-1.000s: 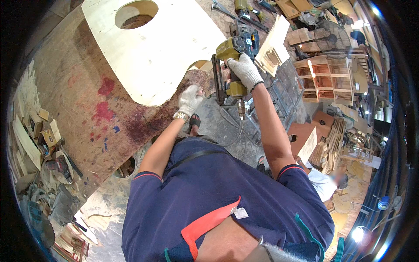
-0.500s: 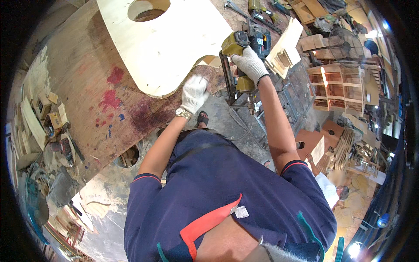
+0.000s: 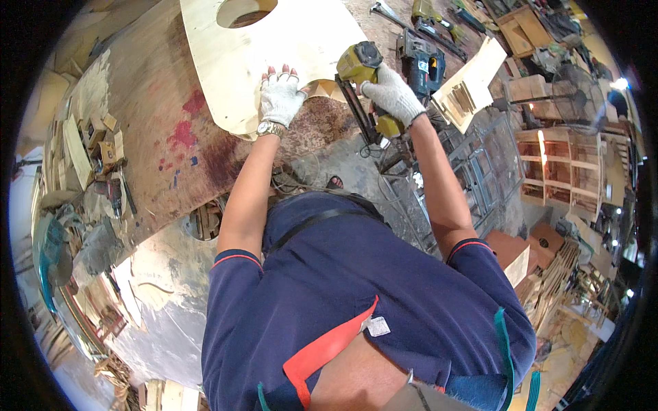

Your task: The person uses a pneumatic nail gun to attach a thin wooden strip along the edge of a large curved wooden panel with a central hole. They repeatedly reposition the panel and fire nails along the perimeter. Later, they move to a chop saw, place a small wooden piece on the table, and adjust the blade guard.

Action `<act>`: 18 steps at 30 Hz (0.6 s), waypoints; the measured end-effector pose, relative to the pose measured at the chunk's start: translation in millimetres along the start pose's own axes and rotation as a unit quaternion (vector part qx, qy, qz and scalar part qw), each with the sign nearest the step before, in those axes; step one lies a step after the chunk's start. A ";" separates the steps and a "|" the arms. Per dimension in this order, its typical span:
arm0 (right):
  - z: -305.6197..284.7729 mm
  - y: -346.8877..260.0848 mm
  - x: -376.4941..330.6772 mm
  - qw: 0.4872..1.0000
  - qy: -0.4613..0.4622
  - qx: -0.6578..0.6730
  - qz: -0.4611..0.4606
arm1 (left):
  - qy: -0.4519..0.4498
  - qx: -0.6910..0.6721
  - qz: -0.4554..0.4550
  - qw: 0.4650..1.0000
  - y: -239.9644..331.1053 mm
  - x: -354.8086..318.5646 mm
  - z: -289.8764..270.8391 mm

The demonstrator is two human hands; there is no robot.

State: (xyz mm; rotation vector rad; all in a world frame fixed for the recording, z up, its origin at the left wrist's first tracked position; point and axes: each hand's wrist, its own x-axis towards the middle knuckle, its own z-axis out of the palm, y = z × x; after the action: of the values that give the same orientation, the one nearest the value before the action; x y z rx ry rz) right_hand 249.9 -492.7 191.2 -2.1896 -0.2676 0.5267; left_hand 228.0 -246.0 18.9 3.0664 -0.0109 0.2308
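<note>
1. The left hand (image 3: 281, 97), in a white knitted glove with bare fingertips, lies palm down with fingers spread on a pale, flat wooden panel (image 3: 229, 72), near its curved lower edge.
2. The right hand (image 3: 395, 98), in a white knitted glove, is closed around the grip of an olive-yellow and black nail gun (image 3: 359, 62). Its fingers are mostly hidden, so whether one presses the trigger cannot be told.
3. The nail gun is held at the panel's right side, its head overlapping that edge in view; whether they touch cannot be told.
4. Half a second ago the left hand was off the panel with its fingers curled in; now it is open upon it. The nail gun, in the same grip, then overlapped the dark blue-black power tool (image 3: 420, 65) in view; now a gap shows between them.
5. The panel, with a large round hole at its upper part, rests on a brown wooden workbench (image 3: 147, 113) stained red and dark.
6. Right of the power tool lies a pale angular wooden piece (image 3: 480, 75); beyond stands a reddish-brown wooden shelf frame (image 3: 563, 164).
7. The left hand covers part of the panel, and the nail gun hides some of its right edge.
</note>
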 end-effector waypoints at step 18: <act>90.7 96.4 2.1 0.986 0.078 0.141 -0.035 | 0.043 -0.015 0.005 0.999 -4.1 -4.3 -7.5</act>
State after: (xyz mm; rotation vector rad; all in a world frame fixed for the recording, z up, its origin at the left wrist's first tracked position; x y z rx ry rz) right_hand 211.1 -488.6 64.7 -1.9256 -0.1743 0.3298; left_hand 222.6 -241.5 25.4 3.0233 -0.0263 0.3603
